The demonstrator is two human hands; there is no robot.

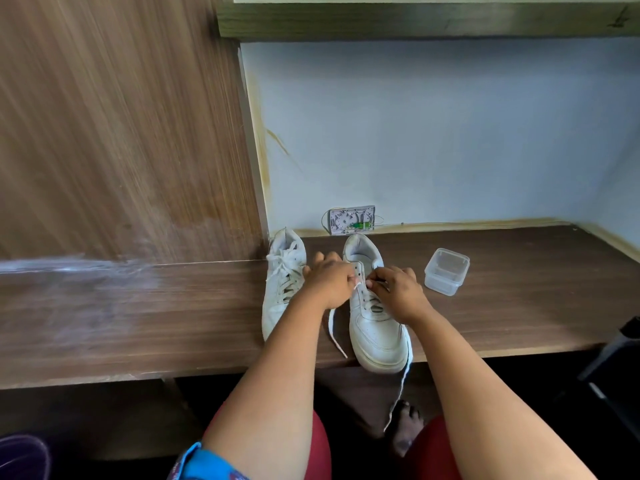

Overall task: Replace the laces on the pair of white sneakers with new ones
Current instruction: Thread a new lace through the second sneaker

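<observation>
Sitting at left on the desk (173, 306): left sneaker (282, 289), fully laced (old or new lace, cannot tell). Beside it, left hand (329, 282) curling round a lace end (356, 285) over the right sneaker (374, 317). Right hand (398, 289) pinching at an eyelet; loose lace (403, 379) dangling off the edge. Lacing roughly midway, upper eyelets remaining.

The left hand (329, 284) hides part of the left sneaker (282, 289), and the right hand (398, 292) covers some eyelets of the right sneaker (375, 327). The lace tip (358, 285) between the fingers is too small to tell well. The far white wall box (351, 220) is unclear.
</observation>
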